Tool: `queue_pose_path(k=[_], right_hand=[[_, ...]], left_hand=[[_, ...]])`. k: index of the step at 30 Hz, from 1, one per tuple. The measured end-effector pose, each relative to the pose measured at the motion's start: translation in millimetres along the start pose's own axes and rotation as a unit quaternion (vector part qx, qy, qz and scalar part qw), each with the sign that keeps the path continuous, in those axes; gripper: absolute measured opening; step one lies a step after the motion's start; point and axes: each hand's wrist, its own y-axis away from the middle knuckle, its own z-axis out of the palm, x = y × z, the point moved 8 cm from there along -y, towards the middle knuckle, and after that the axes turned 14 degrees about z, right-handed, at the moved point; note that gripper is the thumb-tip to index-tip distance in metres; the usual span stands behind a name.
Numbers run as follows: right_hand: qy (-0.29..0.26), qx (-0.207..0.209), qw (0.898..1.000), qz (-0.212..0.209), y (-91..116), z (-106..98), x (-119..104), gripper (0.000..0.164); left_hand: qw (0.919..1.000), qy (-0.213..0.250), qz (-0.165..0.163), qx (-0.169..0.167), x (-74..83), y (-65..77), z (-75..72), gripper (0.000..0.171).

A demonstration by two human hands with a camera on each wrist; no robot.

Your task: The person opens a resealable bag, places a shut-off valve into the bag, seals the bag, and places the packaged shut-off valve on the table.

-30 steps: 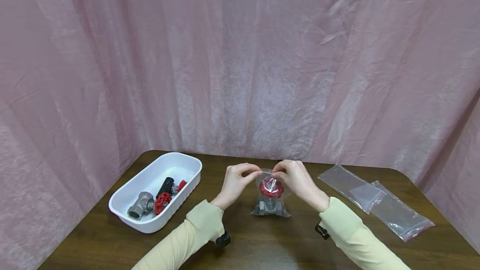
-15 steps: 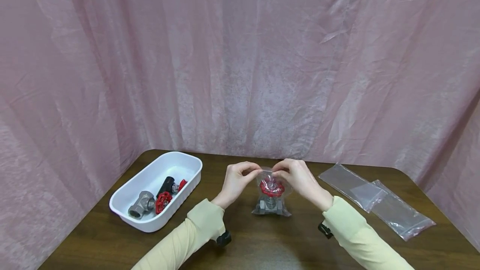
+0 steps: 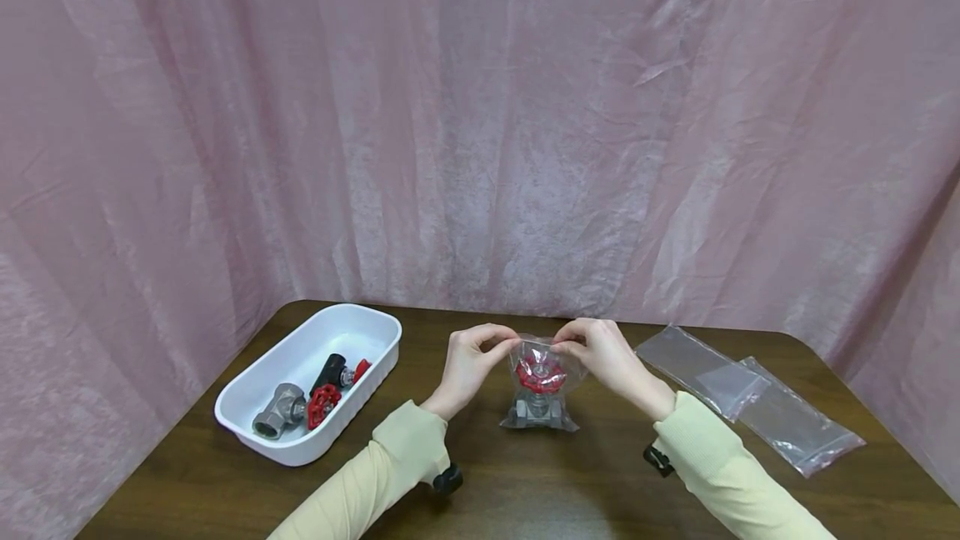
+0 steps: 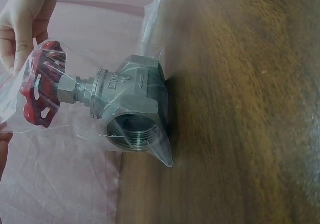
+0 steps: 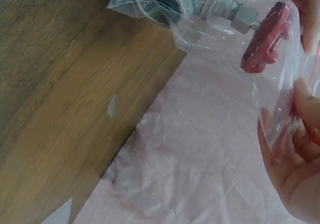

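A gate valve [image 3: 542, 375] with a red handwheel and a grey metal body stands upright inside a clear zip bag [image 3: 572, 423] on the table. My left hand [image 3: 474, 359] pinches the bag's top edge at its left side between thumb and forefinger. On the other side my right hand [image 3: 606, 363] pinches the same top edge. A thin red line along the bag's mouth shows in the right wrist view, between the two hands. The left wrist view has the valve body [image 4: 132, 86] low in the bag, its threaded opening facing the camera.
To the left, a white tray [image 3: 247, 423] holds several valves, among them a grey one [image 3: 281, 411] with a red handwheel and a black one [image 3: 328, 373]. Two flat clear bags [image 3: 798, 415] overlap on the right of the wooden table [image 3: 525, 498]. A pink curtain hangs behind.
My right hand has slid slightly to the right along the bag's top edge, widening the gap between the hands. The left hand keeps its pinch, and the valve stays in place.
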Motion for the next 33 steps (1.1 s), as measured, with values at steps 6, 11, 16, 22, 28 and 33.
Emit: queue_pose_path(k=[6, 11, 16, 22, 28, 33], right_hand=[[0.034, 0.023, 0.999, -0.008, 2.0, 2.1, -2.9, 0.008], [0.079, 0.049, 0.995, -0.037, 4.1, 5.2, -8.0, 0.013], [0.057, 0.053, 0.996, -0.044, 5.2, 3.6, -5.5, 0.012], [0.016, 0.029, 0.999, -0.023, 6.1, 0.4, 2.5, 0.009], [0.002, 0.020, 1.000, -0.003, 8.4, -2.5, 7.3, 0.013], [-0.006, 0.020, 1.000, 0.003, 9.8, -4.3, 11.4, 0.008]], left_hand=[[1.0000, -0.002, -0.002, 0.007, -0.6, 2.4, -0.8, 0.005], [0.9999, -0.002, -0.001, 0.011, -1.8, 4.3, -1.0, 0.005], [0.9999, 0.002, -0.002, 0.015, -2.9, 5.2, -1.5, 0.005], [0.9998, 0.004, 0.000, 0.018, -3.2, 5.2, -1.1, 0.005], [0.9998, 0.004, -0.003, 0.019, -2.2, 5.2, -1.1, 0.005], [0.9998, 0.005, -0.004, 0.021, -1.2, 5.3, -1.2, 0.005]])
